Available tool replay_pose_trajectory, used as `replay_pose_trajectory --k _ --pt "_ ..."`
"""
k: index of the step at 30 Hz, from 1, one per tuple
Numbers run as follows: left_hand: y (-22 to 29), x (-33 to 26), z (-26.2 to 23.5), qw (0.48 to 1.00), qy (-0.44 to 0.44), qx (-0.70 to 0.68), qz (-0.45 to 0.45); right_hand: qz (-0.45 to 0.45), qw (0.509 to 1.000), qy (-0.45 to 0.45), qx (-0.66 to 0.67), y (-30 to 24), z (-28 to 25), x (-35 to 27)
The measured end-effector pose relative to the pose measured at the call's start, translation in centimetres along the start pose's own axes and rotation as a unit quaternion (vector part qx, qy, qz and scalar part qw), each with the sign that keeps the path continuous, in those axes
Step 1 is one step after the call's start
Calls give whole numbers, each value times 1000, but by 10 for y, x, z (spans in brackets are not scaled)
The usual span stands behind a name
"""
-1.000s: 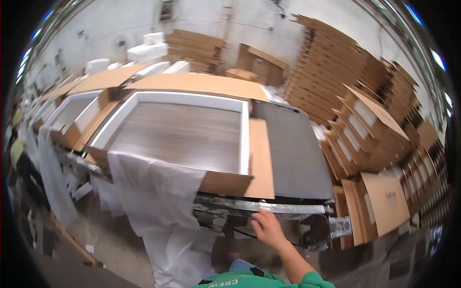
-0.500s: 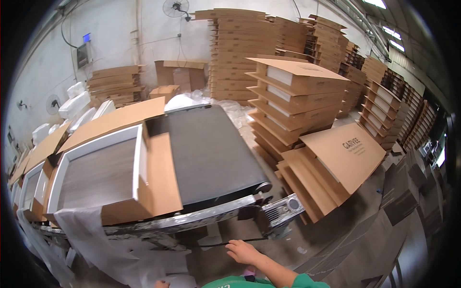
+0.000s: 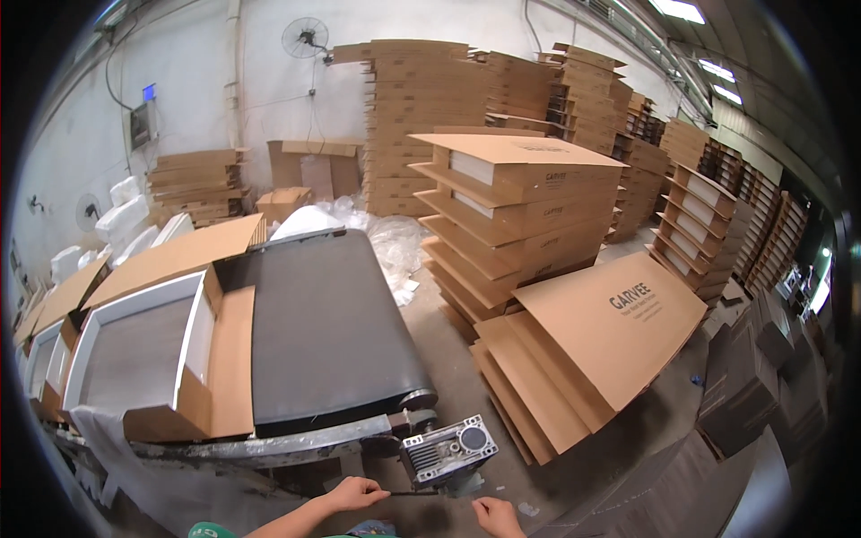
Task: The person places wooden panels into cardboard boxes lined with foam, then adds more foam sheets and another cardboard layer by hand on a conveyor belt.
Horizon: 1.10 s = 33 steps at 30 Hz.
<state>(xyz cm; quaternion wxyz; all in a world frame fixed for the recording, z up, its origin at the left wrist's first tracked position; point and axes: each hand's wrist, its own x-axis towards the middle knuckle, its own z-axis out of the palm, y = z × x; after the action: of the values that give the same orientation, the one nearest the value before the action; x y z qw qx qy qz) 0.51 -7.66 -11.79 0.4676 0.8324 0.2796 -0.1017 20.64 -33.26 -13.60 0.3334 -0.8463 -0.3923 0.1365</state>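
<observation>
Head view. Stacks of flat cardboard cartons (image 3: 529,215) fill the hall. A dark conveyor belt (image 3: 327,327) runs away from the viewer; on its left edge lies an open carton (image 3: 193,350) with a grey panel (image 3: 134,354) framed in white foam. A leaning cardboard sheet (image 3: 601,336) stands right of the belt's near end. At the near right corner of the conveyor frame sits a grey gear motor (image 3: 448,446). A thin dark rod (image 3: 413,492), long axis left to right, lies just below the motor. The left hand (image 3: 354,493) is closed on the rod's left end; the right hand (image 3: 498,516), loosely curled and empty, is just beside and below the rod's right end.
</observation>
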Motion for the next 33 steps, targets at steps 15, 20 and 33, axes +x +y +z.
replay_pose_trajectory --k 15,20,33 --pt "23 108 -35 980 112 -145 79 80 949 -43 301 -86 -116 265" --pt "-23 93 -40 931 248 -263 -39 62 883 -89 456 -104 -148 429" --pt "27 -18 94 675 617 -282 -289 -30 792 20 609 -142 -215 794"
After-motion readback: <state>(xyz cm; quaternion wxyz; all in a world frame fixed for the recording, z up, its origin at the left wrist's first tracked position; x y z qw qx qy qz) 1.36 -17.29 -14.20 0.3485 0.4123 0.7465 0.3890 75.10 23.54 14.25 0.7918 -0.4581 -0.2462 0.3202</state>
